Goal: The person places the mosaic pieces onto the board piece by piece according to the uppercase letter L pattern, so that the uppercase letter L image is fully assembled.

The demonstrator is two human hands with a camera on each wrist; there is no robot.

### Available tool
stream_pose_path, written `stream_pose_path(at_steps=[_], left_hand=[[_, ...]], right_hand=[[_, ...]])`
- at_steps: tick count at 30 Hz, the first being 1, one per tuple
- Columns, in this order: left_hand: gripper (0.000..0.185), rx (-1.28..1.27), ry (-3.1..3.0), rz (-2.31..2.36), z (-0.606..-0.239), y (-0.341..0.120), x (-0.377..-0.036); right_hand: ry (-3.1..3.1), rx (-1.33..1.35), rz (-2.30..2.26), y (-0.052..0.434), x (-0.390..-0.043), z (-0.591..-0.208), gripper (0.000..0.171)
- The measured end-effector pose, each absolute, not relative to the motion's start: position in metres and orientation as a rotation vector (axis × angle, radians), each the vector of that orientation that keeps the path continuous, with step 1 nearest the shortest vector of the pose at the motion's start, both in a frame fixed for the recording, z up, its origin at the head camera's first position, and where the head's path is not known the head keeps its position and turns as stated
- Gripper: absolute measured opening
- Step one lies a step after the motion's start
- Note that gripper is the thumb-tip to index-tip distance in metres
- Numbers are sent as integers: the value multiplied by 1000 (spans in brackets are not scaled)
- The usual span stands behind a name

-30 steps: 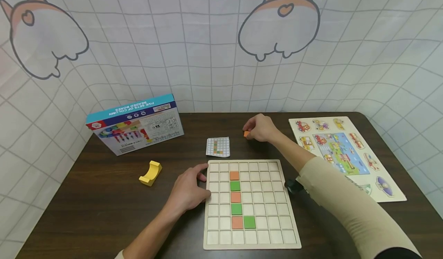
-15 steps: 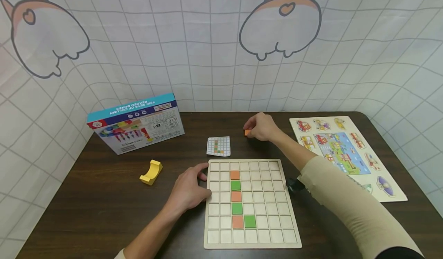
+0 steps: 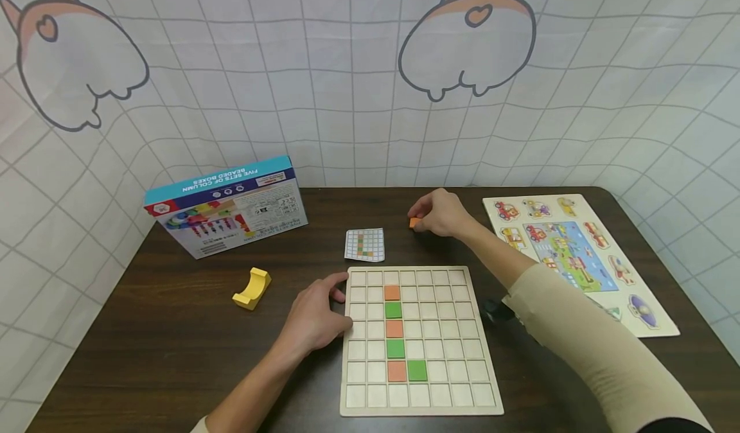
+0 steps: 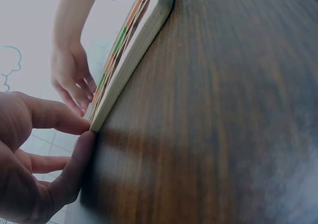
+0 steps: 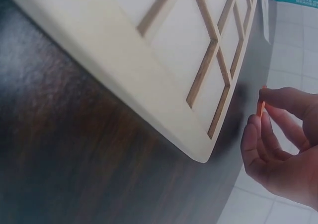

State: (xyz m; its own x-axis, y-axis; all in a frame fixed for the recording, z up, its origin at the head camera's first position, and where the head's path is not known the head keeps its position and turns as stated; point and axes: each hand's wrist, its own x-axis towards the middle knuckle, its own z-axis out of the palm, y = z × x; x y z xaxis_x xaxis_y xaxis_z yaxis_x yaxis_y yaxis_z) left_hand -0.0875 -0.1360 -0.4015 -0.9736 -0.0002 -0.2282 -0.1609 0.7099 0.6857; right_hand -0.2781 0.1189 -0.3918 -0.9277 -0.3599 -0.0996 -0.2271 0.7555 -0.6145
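Note:
Beyond the far edge of the wooden grid board [image 3: 422, 412], my right hand [image 3: 444, 214] pinches a small orange tile [image 3: 414, 223] between thumb and fingers. In the right wrist view the tile [image 5: 261, 102] shows thin and edge-on at the fingertips. My left hand [image 3: 315, 317] rests at the board's left edge, fingers spread, with index finger and thumb touching the rim. Orange and green square tiles alternate down one column of the board, and a green tile [image 3: 417, 371] lies right of the lowest orange one [image 3: 396, 371]. A small printed pattern card [image 3: 364, 245] lies behind the board.
A toy box [image 3: 231, 211] stands at the back left. In front of it lies a yellow curved block [image 3: 252, 289]. A picture puzzle board [image 3: 578, 253] lies at the right, partly under the right sleeve [image 3: 584, 343]. A white patterned cloth [image 3: 370, 137] hangs behind the table.
My right hand has shifted slightly to the right with the orange tile still pinched. The left hand and the tiles on the board have not moved.

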Motion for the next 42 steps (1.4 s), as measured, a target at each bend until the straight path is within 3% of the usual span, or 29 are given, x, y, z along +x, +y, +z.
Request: stream_pose_path(at_steps=[42], left_hand=[[80,-135,2707,1109,-402,-135,-87]], right_hand=[[2694,-479,-972,130,-252,-378,25]])
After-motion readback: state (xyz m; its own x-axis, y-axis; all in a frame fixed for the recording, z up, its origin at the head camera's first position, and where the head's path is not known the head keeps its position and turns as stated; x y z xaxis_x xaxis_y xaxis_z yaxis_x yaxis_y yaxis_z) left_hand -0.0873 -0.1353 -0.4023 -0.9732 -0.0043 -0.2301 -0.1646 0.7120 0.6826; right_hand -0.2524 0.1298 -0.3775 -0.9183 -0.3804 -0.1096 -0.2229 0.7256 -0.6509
